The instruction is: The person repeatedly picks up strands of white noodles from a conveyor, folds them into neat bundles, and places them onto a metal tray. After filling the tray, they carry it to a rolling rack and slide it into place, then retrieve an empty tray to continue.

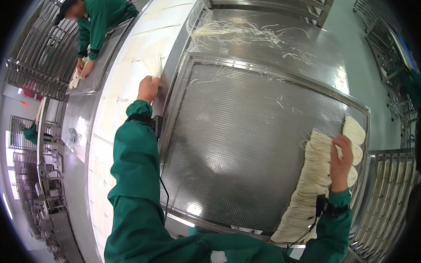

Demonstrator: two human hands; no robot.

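Currently: the fingers of the left hand (148, 89) pinch the near end of a noodle bundle (152, 60); the fingers of the right hand (341, 159) are bent beside a noodle row (305, 195).

The bundle lies fanned out on the white belt (117, 82). Whether the right fingers grip any strands cannot be told. The row runs along the right part of the mesh tray (238, 132), with rounded noodle portions (354, 129) at its right. Beyond the tray, loose strands (241, 33) lie on the metal tabletop (329, 52). Across the belt, a co-worker (105, 21) bends over other noodles (74, 80).
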